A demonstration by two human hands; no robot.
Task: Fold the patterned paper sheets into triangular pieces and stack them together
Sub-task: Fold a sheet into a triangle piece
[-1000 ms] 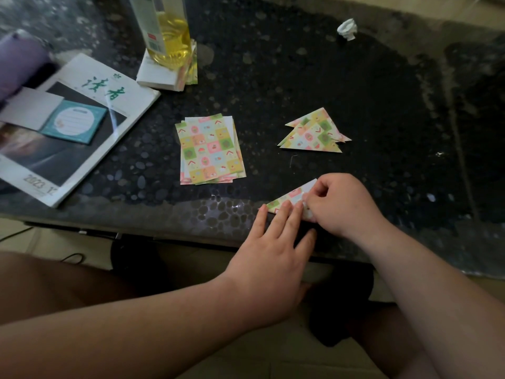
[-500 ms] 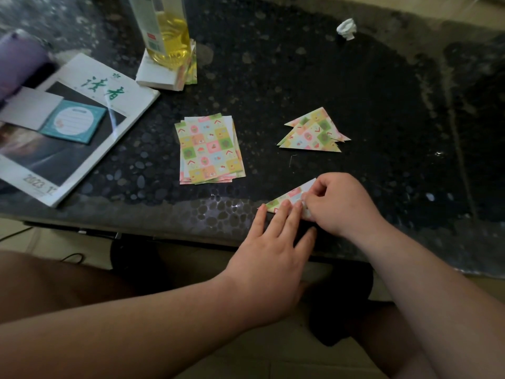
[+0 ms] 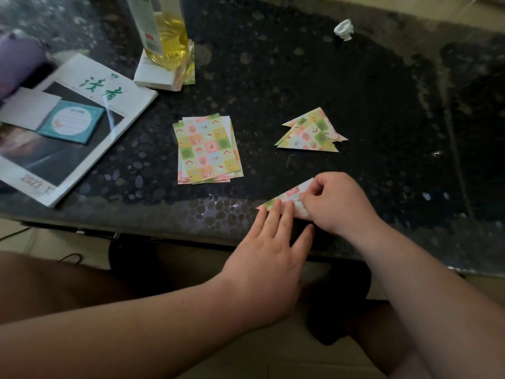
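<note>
A stack of flat patterned paper sheets (image 3: 209, 150) lies in the middle of the dark stone table (image 3: 287, 77). To its right sits a pile of folded patterned triangles (image 3: 311, 132). Near the table's front edge lies a sheet being folded (image 3: 289, 196), with one pointed corner showing at the left. My left hand (image 3: 269, 258) presses straight fingers flat on its lower left part. My right hand (image 3: 336, 202) has its fingers curled over the right part and pinches the paper's edge. Most of this sheet is hidden under both hands.
A magazine (image 3: 68, 127) with a small teal card (image 3: 71, 123) lies at the left. A bottle of yellow liquid (image 3: 164, 31) stands on a white pad (image 3: 158, 75) at the back. A crumpled white scrap (image 3: 343, 29) sits far back right. My knees are below the table edge.
</note>
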